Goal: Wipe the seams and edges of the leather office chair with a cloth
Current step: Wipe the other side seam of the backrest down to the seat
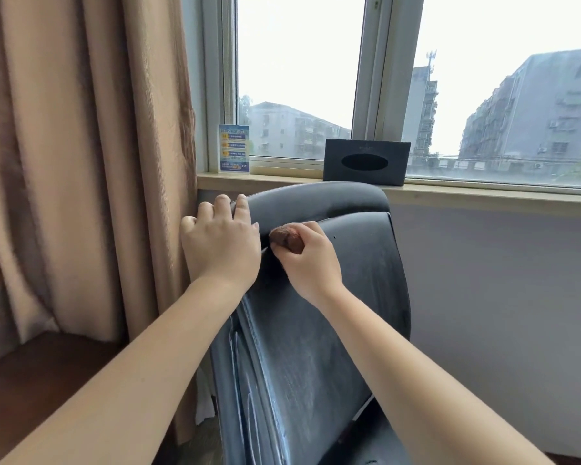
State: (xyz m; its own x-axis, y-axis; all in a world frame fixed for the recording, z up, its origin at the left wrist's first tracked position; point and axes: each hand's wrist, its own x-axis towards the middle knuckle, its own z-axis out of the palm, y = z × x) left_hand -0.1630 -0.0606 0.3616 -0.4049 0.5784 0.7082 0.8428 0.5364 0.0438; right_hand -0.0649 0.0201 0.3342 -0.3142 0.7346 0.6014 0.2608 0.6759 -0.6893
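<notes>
My right hand (311, 260) has its grip clenched round a small wadded brown cloth (286, 239), which pokes out past my thumb and presses into the seam where the headrest roll meets the back panel of the black leather office chair (319, 317). My left hand (221, 245) sits just beside it, almost touching the cloth, and its grip is on the chair itself: the fingers curl over the upper left corner of the headrest while the palm lies against the edge. Below my wrists a stitched seam runs down the left side of the backrest, and the leather there shows pale streaks. Behind the chair top runs a wooden windowsill (483, 196). On it stands a black tissue box (366, 161), directly beyond the headrest, and farther left a small blue printed card (234, 148) leans against the window frame. A tan curtain (81, 146) hangs at my left, close to the chair. Through the glass I see grey apartment buildings (530, 119).
</notes>
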